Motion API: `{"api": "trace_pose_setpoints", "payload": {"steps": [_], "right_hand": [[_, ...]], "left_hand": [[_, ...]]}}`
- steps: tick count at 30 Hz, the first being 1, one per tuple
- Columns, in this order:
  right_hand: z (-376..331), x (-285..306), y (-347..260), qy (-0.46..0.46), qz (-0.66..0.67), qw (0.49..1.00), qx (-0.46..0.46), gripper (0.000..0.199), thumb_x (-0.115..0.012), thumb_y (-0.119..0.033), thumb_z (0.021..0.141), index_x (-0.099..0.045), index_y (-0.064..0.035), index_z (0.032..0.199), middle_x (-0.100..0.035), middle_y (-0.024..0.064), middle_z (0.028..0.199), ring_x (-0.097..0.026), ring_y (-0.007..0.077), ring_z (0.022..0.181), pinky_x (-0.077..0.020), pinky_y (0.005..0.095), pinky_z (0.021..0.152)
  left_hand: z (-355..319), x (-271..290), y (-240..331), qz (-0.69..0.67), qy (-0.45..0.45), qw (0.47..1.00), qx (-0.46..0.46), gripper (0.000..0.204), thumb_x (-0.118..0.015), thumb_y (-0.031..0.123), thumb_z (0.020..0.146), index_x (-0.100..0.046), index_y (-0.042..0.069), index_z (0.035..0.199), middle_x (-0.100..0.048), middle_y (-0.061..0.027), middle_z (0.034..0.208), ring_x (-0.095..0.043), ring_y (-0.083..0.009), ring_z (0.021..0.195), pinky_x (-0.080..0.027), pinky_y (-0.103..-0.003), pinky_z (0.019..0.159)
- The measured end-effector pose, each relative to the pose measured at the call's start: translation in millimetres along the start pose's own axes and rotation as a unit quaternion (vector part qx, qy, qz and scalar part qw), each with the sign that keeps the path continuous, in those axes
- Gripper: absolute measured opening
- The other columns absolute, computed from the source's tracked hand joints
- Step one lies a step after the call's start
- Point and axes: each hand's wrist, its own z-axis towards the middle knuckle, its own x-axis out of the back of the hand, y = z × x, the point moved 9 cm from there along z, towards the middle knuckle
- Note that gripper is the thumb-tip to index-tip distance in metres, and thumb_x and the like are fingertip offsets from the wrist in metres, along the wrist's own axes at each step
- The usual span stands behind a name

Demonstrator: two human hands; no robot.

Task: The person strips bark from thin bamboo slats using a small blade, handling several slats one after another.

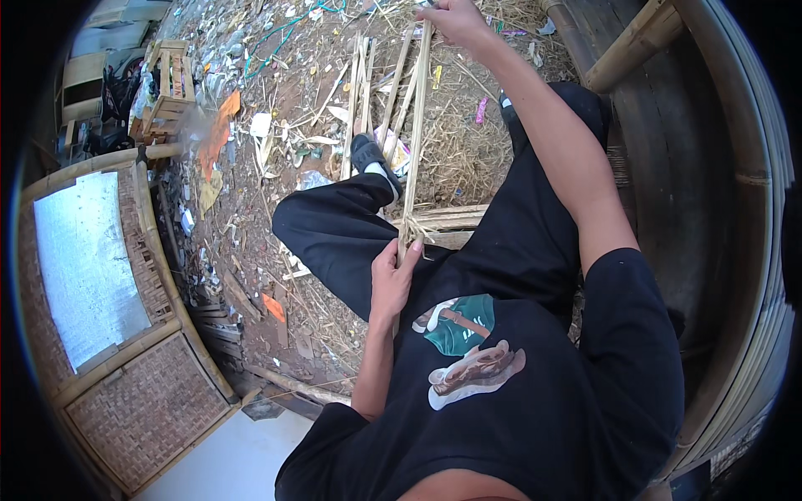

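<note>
A long, pale bamboo strip (pixel 415 138) runs away from my lap toward the top edge of the view. My left hand (pixel 393 280) is closed round its near end, thumb on top, with frayed fibres (pixel 415 227) curling just beyond the thumb. At the far end, with my arm stretched out, my right hand (pixel 458 23) has its fingers closed about the strip. A small dark thing shows by those fingers, cut by the frame edge and too small to name. More split bamboo strips (pixel 361 104) lie on the ground beyond my left foot.
Bamboo pieces (pixel 451 219) lie between my legs. Litter and shavings cover the dirt ground (pixel 326 242). A woven bamboo panel (pixel 150 409) stands at left, a wooden crate (pixel 170 83) behind it. Curved bamboo poles (pixel 756 179) edge the right side.
</note>
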Motion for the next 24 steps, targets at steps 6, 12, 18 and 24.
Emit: {"api": "trace_pose_setpoints", "payload": {"steps": [6,12,18,24], "right_hand": [[-8,-13,-13,0.008,-0.036,0.980,0.196,0.039,-0.066,-0.038,0.089,-0.067,0.0005,0.086,-0.063,0.0082,0.072,-0.059,0.0170,0.059,-0.0474,0.0325,0.054],[-53,-7,-47,-0.009,-0.176,0.962,0.210,0.032,-0.052,-0.018,0.095,-0.061,-0.0102,0.125,-0.068,0.0178,0.098,-0.066,0.0306,0.092,-0.0504,0.0417,0.081],[-50,-30,-28,-0.097,-0.208,0.944,0.236,0.035,-0.055,-0.012,0.091,-0.063,-0.0167,0.125,-0.068,0.0141,0.083,-0.062,0.0215,0.066,-0.0484,0.0360,0.064],[-27,-31,-16,-0.068,-0.240,0.942,0.225,0.034,-0.054,-0.016,0.091,-0.065,-0.0256,0.122,-0.070,0.0159,0.095,-0.067,0.0301,0.080,-0.0525,0.0399,0.076]], "left_hand": [[-28,4,-10,-0.099,0.034,0.993,0.057,0.036,-0.050,0.036,0.101,-0.051,0.008,0.079,-0.038,0.0054,0.050,-0.032,-0.0023,0.037,-0.026,-0.020,0.034],[-44,22,-32,-0.052,0.111,0.990,0.073,0.038,-0.058,0.031,0.098,-0.052,0.002,0.072,-0.044,0.0035,0.057,-0.035,-0.0030,0.049,-0.028,-0.023,0.044],[-37,15,-32,0.029,0.145,0.989,-0.007,0.036,-0.066,0.026,0.093,-0.055,-0.003,0.074,-0.041,0.0029,0.057,-0.033,-0.0045,0.058,-0.029,-0.026,0.049],[-34,9,-21,0.090,0.152,0.983,-0.047,0.029,-0.068,0.022,0.090,-0.060,-0.004,0.079,-0.045,0.0058,0.060,-0.033,-0.0021,0.057,-0.027,-0.024,0.048]]}}
